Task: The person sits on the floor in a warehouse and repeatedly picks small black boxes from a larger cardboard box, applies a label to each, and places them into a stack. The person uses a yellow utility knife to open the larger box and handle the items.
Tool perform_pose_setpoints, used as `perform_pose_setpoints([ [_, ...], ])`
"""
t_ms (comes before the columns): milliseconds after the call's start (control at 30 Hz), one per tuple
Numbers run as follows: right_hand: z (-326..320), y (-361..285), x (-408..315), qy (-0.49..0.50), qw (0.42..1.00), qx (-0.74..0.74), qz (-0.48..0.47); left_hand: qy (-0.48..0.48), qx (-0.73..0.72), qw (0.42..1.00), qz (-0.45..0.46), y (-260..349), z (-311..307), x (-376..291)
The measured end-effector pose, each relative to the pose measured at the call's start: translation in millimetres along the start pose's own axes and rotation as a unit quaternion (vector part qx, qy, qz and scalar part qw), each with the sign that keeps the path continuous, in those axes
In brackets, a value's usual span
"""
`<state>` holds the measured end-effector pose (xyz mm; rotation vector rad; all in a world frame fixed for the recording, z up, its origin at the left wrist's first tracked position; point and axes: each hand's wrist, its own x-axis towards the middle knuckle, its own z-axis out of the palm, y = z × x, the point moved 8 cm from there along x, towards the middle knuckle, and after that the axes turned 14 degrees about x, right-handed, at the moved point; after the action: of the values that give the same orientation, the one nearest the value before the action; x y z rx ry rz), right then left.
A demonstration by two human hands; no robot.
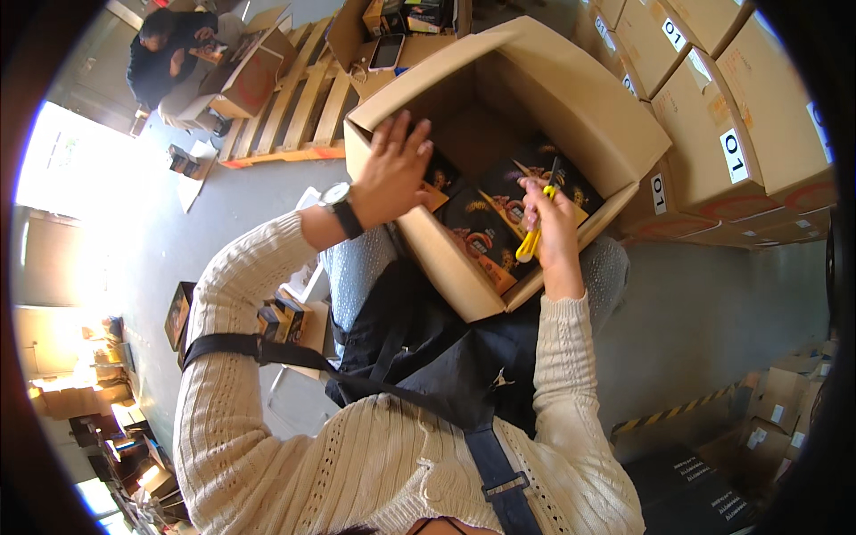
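Note:
An open cardboard carton sits tilted at my lap. Inside lie several black and orange printed boxes, covering the part of its floor closest to me. My left hand, with a watch at the wrist, reaches over the carton's left wall. Its fingers are apart and hold nothing; whether the palm touches the cardboard I cannot tell. In my right hand is a yellow-handled cutting tool, apparently scissors, its dark tip pointing away from me above the printed boxes.
Stacked cartons stand to the right. Beyond the carton are a wooden pallet and another open carton with a phone on its flap. A person sits at the upper left. Small boxes lie by my left side.

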<state>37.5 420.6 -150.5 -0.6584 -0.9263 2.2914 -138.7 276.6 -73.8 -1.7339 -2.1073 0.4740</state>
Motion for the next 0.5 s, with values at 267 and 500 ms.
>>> perform_pose_setpoints([
  [267, 8, 7, -13, -0.048, 0.998, -0.002, 0.037, -0.03, 0.129, 0.967, -0.217, -161, 73, 58],
  [500, 14, 5, -16, -0.076, 0.996, -0.015, 0.047, -0.14, -0.191, 0.943, -0.233, -183, 180, 72],
])
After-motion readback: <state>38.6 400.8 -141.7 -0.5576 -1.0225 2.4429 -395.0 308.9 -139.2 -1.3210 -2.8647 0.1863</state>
